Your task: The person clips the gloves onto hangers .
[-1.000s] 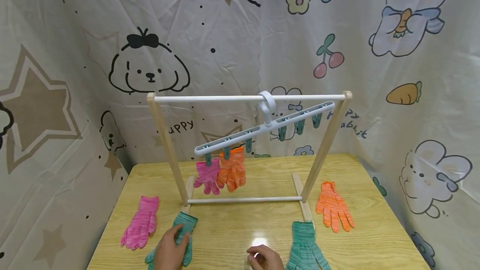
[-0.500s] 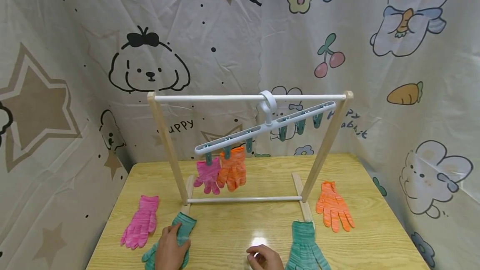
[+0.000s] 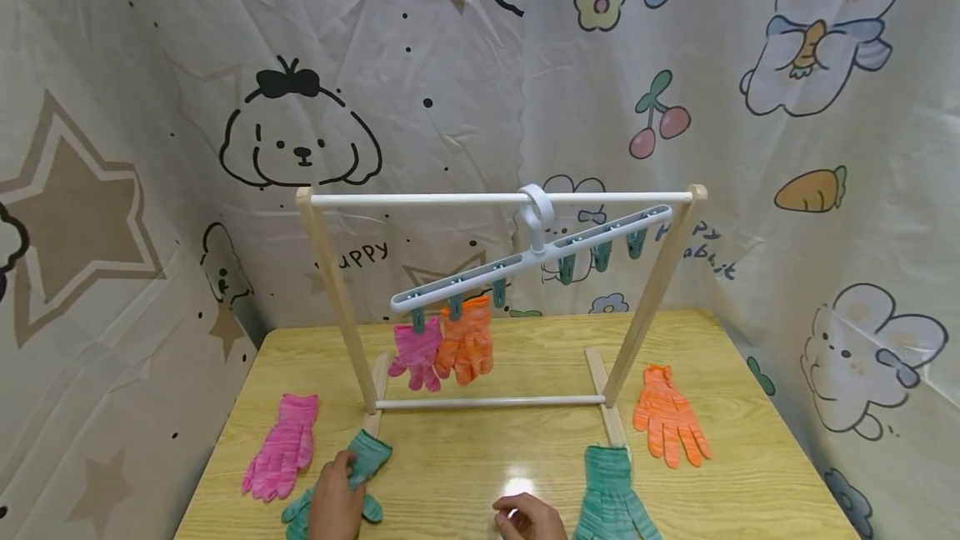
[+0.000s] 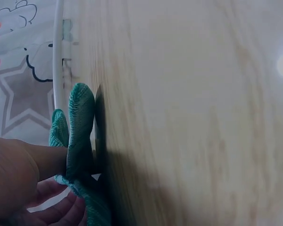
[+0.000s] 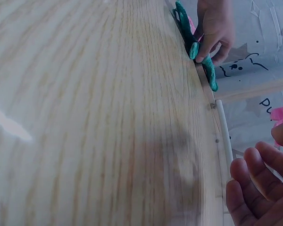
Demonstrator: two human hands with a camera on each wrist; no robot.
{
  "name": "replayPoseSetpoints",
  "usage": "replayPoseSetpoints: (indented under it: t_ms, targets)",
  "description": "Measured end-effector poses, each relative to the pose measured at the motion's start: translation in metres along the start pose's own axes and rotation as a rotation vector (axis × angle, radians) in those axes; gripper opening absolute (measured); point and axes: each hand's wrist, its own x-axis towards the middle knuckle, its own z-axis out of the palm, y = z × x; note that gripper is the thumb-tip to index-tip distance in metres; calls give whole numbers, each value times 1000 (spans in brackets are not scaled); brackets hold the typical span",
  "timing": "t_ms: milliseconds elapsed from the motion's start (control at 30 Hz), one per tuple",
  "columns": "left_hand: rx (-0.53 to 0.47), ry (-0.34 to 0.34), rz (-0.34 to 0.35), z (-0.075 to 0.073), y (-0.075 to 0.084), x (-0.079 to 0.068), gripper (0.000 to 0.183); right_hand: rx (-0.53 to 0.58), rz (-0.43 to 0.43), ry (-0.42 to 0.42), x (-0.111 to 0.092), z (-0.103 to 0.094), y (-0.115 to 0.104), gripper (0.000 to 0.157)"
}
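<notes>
My left hand (image 3: 337,498) pinches a green knitted glove (image 3: 369,457) at the front left of the table; its cuff points to the rack's left foot, and the hand covers its middle. In the right wrist view, the left hand's thumb and fingers (image 5: 218,35) bunch up that green glove (image 5: 210,73) against the table. My right hand (image 3: 531,517) stays near the front middle, fingers loosely curled with nothing in them. Beside it on the right lies a second green glove (image 3: 609,490), flat, cuff toward the back.
A wooden rack with a white top bar (image 3: 420,200) carries a grey clip hanger (image 3: 480,275). From its left clips hang a pink glove (image 3: 417,352) and an orange glove (image 3: 465,344). Another pink glove (image 3: 281,448) lies left, another orange glove (image 3: 670,419) right.
The left hand's fingers have closed in on the green glove, which now bunches up and has shifted slightly left. The right hand has stayed in place.
</notes>
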Motion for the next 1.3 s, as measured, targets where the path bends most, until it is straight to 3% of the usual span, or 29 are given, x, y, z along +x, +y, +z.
replayPoseSetpoints:
  t_ms: [167,367,700,900,1067,1300]
  targets:
    - [-14,-34,-40,-5,0,2,27,-3,-8,-4,1,1,2,15]
    - [-7,6,-38,-7,-1,-1,17,-16,-29,11,1,2,5,13]
    - [-3,5,-74,-17,9,-5,16,-36,-124,57,5,2,8,10]
    - [-18,62,-38,-20,17,-8,16,-52,-166,62,9,1,4,8]
    - [-46,93,-13,-19,23,-11,15,-50,-142,52,14,0,-2,10]
    - [-60,68,-21,-19,28,-13,14,-15,-93,2,20,-1,-11,17]
